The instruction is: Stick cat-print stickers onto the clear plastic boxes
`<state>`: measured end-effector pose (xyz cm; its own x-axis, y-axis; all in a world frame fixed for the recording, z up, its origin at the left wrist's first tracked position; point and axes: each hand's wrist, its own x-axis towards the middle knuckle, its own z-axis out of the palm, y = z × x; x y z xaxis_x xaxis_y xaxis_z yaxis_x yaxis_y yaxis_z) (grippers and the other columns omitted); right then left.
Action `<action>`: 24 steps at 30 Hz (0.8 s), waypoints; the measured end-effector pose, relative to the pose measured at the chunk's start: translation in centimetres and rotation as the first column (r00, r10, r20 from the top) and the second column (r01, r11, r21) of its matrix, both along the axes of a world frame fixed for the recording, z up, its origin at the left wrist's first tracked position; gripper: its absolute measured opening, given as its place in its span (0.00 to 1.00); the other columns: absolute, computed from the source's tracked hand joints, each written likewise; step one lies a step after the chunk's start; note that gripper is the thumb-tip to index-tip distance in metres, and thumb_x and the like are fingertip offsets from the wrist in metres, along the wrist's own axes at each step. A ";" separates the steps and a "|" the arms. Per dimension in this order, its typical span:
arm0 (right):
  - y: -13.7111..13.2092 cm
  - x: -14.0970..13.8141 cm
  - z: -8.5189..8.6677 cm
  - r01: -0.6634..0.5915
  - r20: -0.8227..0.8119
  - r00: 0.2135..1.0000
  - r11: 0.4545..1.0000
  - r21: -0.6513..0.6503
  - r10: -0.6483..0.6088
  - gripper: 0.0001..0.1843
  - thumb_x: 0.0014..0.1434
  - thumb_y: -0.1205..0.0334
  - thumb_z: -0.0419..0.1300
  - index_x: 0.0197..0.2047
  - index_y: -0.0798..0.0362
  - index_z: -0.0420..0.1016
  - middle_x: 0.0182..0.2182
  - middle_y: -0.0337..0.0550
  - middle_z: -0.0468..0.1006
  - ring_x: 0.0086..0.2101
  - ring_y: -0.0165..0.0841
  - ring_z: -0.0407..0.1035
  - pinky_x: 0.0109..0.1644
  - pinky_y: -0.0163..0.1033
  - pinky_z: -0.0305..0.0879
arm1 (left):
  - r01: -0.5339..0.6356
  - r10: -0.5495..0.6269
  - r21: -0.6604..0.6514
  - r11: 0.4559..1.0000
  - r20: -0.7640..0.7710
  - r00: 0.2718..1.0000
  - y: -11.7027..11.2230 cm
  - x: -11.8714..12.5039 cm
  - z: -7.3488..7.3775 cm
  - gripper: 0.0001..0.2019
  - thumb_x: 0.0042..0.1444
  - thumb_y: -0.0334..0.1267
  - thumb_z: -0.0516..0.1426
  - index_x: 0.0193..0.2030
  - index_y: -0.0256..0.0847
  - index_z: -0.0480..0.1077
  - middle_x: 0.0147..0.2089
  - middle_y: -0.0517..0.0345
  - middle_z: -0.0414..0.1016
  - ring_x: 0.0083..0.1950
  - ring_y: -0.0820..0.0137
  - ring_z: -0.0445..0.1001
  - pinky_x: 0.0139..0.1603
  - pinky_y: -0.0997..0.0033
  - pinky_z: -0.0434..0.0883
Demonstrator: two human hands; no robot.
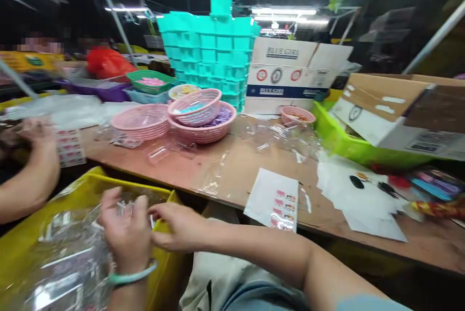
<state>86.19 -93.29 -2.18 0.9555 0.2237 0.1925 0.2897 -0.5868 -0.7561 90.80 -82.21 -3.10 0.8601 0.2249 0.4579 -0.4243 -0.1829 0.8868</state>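
My left hand [125, 233], with a pale green bangle on its wrist, and my right hand [179, 227] meet over a yellow bin [22, 238] at the lower left. Both pinch a small clear plastic packet [125, 207] between their fingertips. The bin is full of clear plastic bags [69, 262]. A white card with small pink stickers [274, 199] lies on the brown table [232, 165] just right of my right forearm.
Another person's hand and forearm [34, 165] work at the far left beside a sticker sheet [69, 147]. Pink baskets [198, 115], stacked teal trays [210, 49], cardboard boxes [286, 73], a green bin [348, 144] and loose papers [363, 194] crowd the table.
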 end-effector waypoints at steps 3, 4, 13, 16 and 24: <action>-10.3 -8.0 -1.4 0.234 0.140 0.969 0.940 -0.248 -0.205 0.38 0.51 0.46 0.64 0.61 0.55 0.61 0.53 0.55 0.71 0.53 0.45 0.65 0.57 0.50 0.63 | 0.485 -0.493 -0.090 0.870 -0.191 0.849 -11.4 -1.5 -1.5 0.20 0.54 0.46 0.58 0.53 0.45 0.66 0.56 0.51 0.68 0.59 0.61 0.66 0.60 0.58 0.64; -12.6 -10.9 -2.5 0.310 0.176 0.948 0.891 -0.331 -0.265 0.46 0.46 0.44 0.66 0.64 0.54 0.57 0.58 0.58 0.66 0.57 0.49 0.60 0.60 0.55 0.59 | 0.600 -0.606 -0.109 0.793 -0.248 0.756 -14.3 -2.5 -1.8 0.20 0.54 0.47 0.58 0.52 0.44 0.67 0.55 0.49 0.69 0.58 0.61 0.67 0.59 0.59 0.65; -22.0 -22.3 -6.5 0.710 0.538 0.664 0.662 -0.238 -0.519 0.35 0.59 0.76 0.46 0.67 0.43 0.52 0.57 0.46 0.70 0.57 0.40 0.64 0.57 0.55 0.67 | 0.711 -0.713 -0.199 0.674 -0.427 0.557 -22.5 -9.1 -1.5 0.32 0.50 0.52 0.61 0.60 0.48 0.56 0.67 0.49 0.54 0.68 0.60 0.52 0.65 0.57 0.58; -25.0 -22.1 -5.8 0.746 0.601 0.598 0.643 -0.175 -0.530 0.36 0.59 0.76 0.47 0.68 0.41 0.48 0.60 0.44 0.66 0.61 0.42 0.57 0.59 0.60 0.62 | 0.553 -0.712 -0.461 0.694 -0.554 0.432 -21.9 -10.7 -1.1 0.31 0.52 0.56 0.57 0.60 0.49 0.57 0.67 0.50 0.55 0.67 0.59 0.57 0.64 0.56 0.60; -28.2 -21.4 -5.8 0.659 0.458 0.730 0.700 -0.276 -0.507 0.30 0.60 0.72 0.49 0.64 0.42 0.59 0.62 0.43 0.63 0.64 0.44 0.50 0.64 0.67 0.45 | 0.425 -0.835 -0.784 0.453 -0.540 -0.106 -25.7 -12.7 -1.5 0.13 0.52 0.36 0.62 0.43 0.32 0.74 0.39 0.45 0.79 0.37 0.65 0.79 0.39 0.70 0.76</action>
